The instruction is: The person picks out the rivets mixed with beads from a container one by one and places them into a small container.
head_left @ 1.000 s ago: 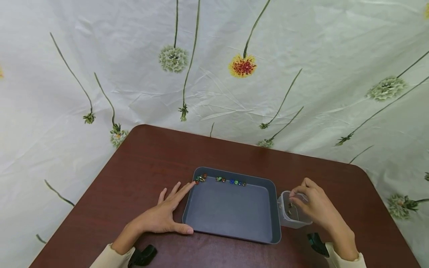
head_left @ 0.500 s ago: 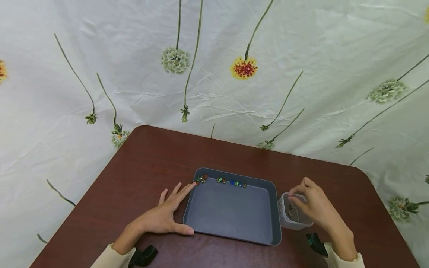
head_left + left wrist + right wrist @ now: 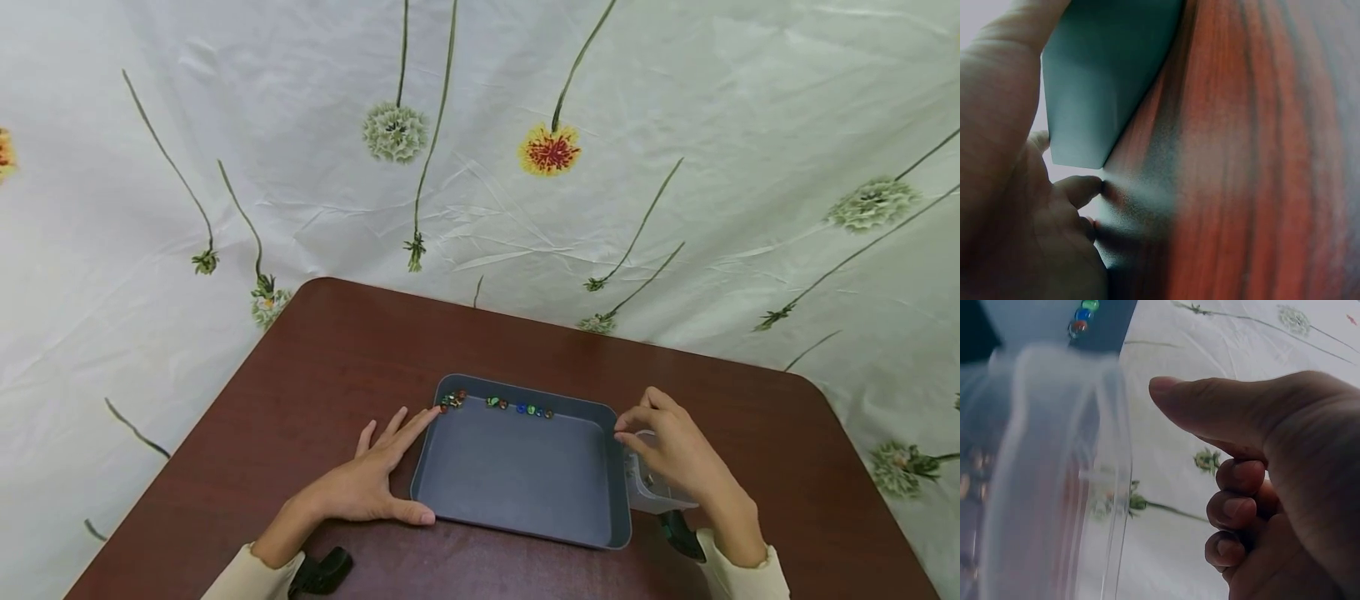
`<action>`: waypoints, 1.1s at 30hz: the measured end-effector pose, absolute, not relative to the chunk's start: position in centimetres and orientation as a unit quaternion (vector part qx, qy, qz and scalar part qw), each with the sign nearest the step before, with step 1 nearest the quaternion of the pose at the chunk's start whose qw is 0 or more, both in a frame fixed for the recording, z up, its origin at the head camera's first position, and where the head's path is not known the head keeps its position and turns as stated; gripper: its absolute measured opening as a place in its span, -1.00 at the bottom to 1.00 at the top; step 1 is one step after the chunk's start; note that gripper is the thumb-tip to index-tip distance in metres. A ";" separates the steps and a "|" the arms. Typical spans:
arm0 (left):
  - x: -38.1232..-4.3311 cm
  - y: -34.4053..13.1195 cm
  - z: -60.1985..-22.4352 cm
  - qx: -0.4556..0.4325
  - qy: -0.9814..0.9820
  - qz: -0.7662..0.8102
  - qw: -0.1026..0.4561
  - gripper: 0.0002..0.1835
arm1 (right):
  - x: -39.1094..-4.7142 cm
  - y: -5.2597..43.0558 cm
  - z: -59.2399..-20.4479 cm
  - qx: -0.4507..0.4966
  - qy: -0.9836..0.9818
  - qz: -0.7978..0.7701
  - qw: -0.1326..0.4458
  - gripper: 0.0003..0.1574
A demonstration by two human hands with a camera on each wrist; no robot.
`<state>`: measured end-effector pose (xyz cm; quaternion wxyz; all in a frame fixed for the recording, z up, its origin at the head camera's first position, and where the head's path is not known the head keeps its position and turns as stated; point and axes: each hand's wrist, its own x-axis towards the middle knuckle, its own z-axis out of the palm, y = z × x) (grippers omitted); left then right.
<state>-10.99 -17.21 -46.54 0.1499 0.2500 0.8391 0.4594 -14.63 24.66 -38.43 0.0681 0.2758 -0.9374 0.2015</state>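
My left hand [image 3: 360,487] lies spread beside the grey tray [image 3: 517,475], its fingertips at the left rim and thumb by the near left corner. In the left wrist view the tray wall [image 3: 1107,81] rises beyond that hand. My right hand [image 3: 675,446] hovers between the tray's right rim and a clear plastic container [image 3: 652,497], thumb and index finger close together. In the right wrist view the thumb [image 3: 1210,406] reaches forward with the other fingers curled below; I cannot tell whether it pinches anything. Several glass marbles [image 3: 532,410] sit along the tray's far edge.
More marbles [image 3: 980,487] lie inside the container, which stands against the tray's right side. The brown wooden table [image 3: 360,350] meets a white floral cloth [image 3: 480,208] at the back. A black wrist device [image 3: 322,573] sits at the left wrist.
My right hand has moved left from over the container to the tray's right rim, thumb and index finger still close together. The left hand stays in place.
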 end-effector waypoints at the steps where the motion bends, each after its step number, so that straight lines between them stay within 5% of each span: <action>1: -11.0 -17.2 -46.5 0.249 0.839 0.459 0.150 0.27 | -14.7 24.3 -38.4 0.275 -0.938 0.201 0.063 -0.86; 33: -10.8 -17.3 -46.4 0.248 0.840 0.458 0.149 0.27 | -19.8 13.3 -40.2 0.378 -0.915 0.138 0.034 -0.89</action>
